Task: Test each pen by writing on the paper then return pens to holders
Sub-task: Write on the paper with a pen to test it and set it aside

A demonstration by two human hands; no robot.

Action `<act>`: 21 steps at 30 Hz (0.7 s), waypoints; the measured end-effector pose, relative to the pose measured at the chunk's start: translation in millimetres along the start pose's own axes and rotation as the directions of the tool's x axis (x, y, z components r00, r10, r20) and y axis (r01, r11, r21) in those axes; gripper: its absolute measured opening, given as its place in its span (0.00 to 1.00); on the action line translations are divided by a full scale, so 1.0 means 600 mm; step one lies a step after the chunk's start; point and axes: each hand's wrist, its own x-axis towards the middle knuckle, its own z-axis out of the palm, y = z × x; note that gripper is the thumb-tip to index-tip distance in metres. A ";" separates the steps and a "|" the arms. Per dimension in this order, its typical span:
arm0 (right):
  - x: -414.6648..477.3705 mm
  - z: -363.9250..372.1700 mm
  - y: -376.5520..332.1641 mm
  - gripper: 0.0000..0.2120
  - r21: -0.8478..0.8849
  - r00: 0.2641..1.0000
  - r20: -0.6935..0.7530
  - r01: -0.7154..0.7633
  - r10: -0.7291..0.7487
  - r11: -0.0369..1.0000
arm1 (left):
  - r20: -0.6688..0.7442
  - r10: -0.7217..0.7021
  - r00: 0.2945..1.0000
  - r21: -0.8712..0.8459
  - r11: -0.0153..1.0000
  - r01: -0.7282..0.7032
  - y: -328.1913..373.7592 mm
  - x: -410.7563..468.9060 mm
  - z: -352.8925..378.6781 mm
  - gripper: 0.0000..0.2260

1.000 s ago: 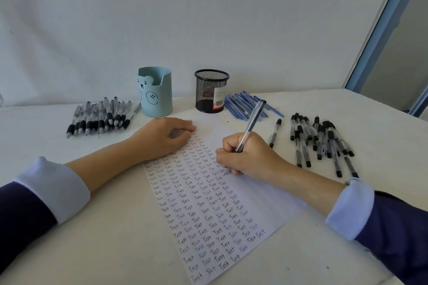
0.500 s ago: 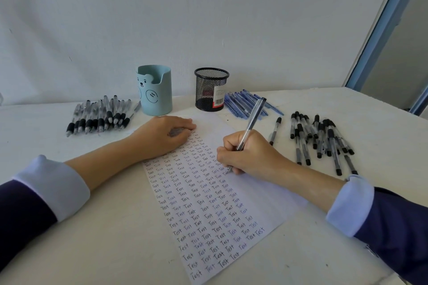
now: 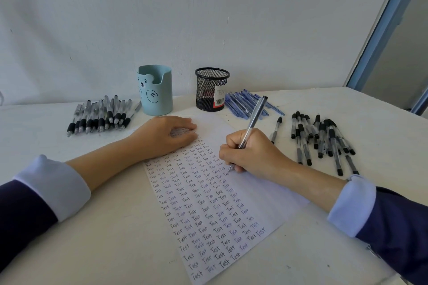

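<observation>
A white paper (image 3: 261, 199) filled with rows of the word "Test" lies in the middle of the table. My right hand (image 3: 252, 152) grips a grey pen (image 3: 254, 118), whose tip touches the paper at the right end of a row. My left hand (image 3: 164, 134) rests flat on the paper's top left corner, fingers loosely bent. Behind the paper stand a light blue bear holder (image 3: 156, 90) and a black mesh holder (image 3: 212, 89).
Several black-grip pens (image 3: 99, 115) lie left of the blue holder. Several blue pens (image 3: 245, 104) lie right of the mesh holder. A heap of black-capped pens (image 3: 322, 139) and one single pen (image 3: 276, 129) lie at the right. The table edge runs near the doorway, far right.
My right hand has crept slightly down and right along the row while writing. My left hand stays put.
</observation>
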 end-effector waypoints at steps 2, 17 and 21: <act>0.000 0.000 0.000 0.21 -0.011 1.000 0.007 0.005 -0.005 1.000 | 0.037 -0.040 0.999 0.027 0.999 0.039 0.001 0.000 -0.001 0.25; 0.005 -0.009 -0.006 0.22 0.121 0.999 -0.045 0.010 -0.005 0.993 | 0.065 -0.058 0.996 0.033 0.998 0.056 -0.008 0.004 0.002 0.34; 0.010 -0.030 -0.018 0.14 0.051 0.996 -0.068 0.054 -0.051 0.997 | 0.070 -0.052 0.996 0.029 0.998 0.050 -0.011 0.006 0.004 0.35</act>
